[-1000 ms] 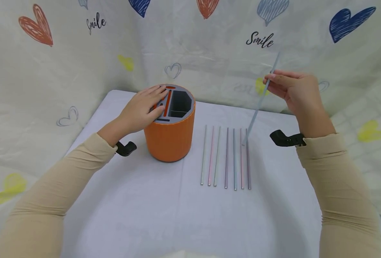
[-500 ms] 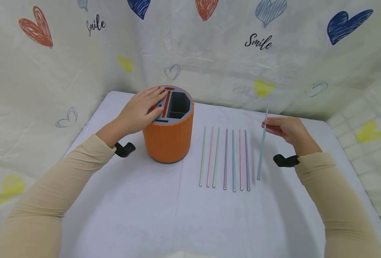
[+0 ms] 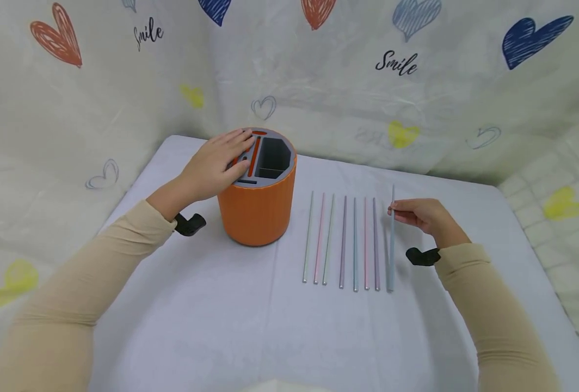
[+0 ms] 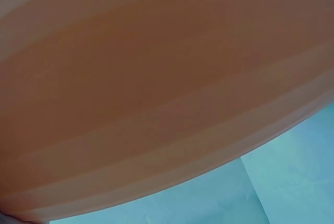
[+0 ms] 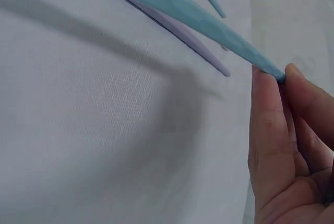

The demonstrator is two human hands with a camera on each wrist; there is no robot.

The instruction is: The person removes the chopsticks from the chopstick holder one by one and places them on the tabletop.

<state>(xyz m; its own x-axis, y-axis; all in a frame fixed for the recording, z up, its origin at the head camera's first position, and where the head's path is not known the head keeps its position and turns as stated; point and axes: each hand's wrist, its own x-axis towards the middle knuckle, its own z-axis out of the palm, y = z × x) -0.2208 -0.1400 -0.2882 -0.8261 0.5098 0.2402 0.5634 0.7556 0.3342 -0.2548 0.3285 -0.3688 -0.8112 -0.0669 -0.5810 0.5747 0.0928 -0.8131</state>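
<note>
My left hand [image 3: 216, 166] rests with its fingers spread over the grey slotted top of an orange round utensil holder [image 3: 257, 218]. Only the holder's curved orange wall [image 4: 156, 78] fills most of the left wrist view. My right hand [image 3: 424, 218] pinches a light blue chopstick [image 3: 392, 245] near its thin far end. In the right wrist view, thumb and fingers grip the blue chopstick [image 5: 203, 23] at its tip, and its shadow falls on the cloth. Left of it lies a row of several pastel chopsticks, the nearest a purple chopstick [image 3: 376, 250].
A white cloth [image 3: 279, 337] covers the table. Behind it hangs a pale curtain [image 3: 319, 92] printed with hearts and "Smile". The row of chopsticks, among them a pink chopstick [image 3: 320, 239], lies between the holder and my right hand.
My right hand has come down and then slightly left, bringing the blue chopstick from a raised slant to beside the row's right end. My left hand stays on the holder.
</note>
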